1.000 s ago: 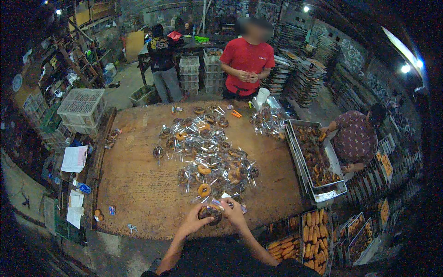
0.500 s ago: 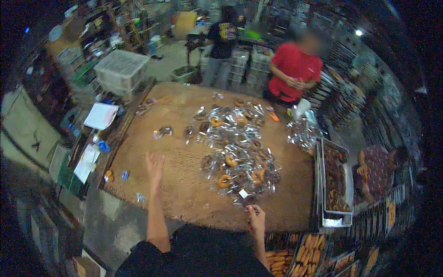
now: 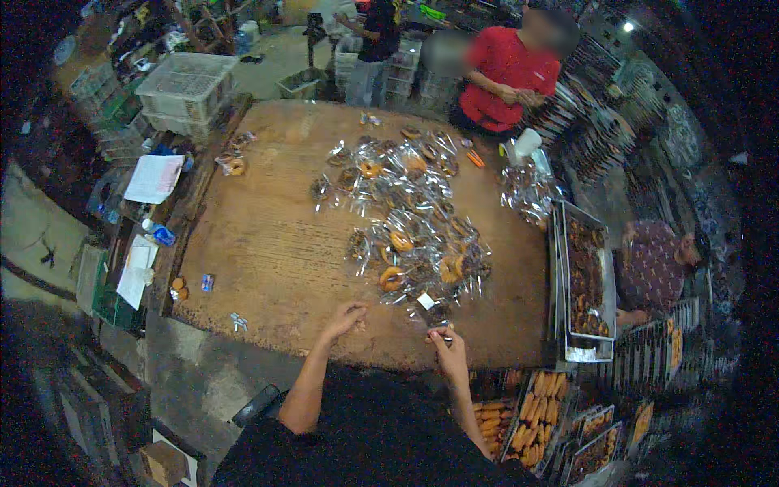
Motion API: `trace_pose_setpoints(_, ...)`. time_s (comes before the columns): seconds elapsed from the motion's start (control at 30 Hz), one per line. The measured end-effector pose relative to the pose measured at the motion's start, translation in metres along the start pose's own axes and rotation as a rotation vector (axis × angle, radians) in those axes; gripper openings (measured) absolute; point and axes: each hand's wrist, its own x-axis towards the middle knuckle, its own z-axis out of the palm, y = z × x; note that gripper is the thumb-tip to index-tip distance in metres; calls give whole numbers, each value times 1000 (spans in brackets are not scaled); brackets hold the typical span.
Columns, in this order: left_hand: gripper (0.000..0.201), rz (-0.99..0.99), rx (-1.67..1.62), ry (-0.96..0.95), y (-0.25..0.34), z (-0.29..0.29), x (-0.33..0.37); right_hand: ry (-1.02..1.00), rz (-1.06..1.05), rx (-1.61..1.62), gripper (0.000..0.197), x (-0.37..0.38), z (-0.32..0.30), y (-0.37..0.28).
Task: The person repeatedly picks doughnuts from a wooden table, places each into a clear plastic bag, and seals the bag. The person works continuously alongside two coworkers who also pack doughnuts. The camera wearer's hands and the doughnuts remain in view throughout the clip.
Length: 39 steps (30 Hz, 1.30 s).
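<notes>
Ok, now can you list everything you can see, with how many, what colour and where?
wooden table: one, brown, centre
wrapped doughnuts: too many to count, brown and golden, middle and right of table
white square: one, white, among nearest doughnuts
blue packet: one, mostly blue, table's left
white cup: one, white, far right corner
metal tray: at least one, silvery, table's right edge
dark pastries: many, brown, in that tray
long pastries: many, golden, lower right
papers: at least two, white, left
crates: several, whitish, far left
other people: at least three, red, patterned and dark shirts, beyond and right
left grip: one, bare, above near table
right grip: one, bare, near closest doughnuts, pinching a blurred small item
</notes>
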Motion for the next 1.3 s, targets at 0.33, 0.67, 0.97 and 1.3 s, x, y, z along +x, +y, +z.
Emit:
trace_pose_setpoints(0.33, 28, 130, 244, 106, -13, 31, 85, 117, -23, -138, 21, -23, -9, 42)
trace_pose_setpoints(0.67, 37, 506, 639, 223, 17, 72, 138, 263, 37, -142, 22, -52, -9, 34)
trace_pose_setpoints(0.97, 41, 90, 743, 186, 18, 80, 140, 367, 210, -99, 17, -93, -14, 49)
trace_pose_setpoints(1.3, 45, -102, 257, 226, -20, 29, 112, 389, 276, -58, 22, -96, -27, 65)
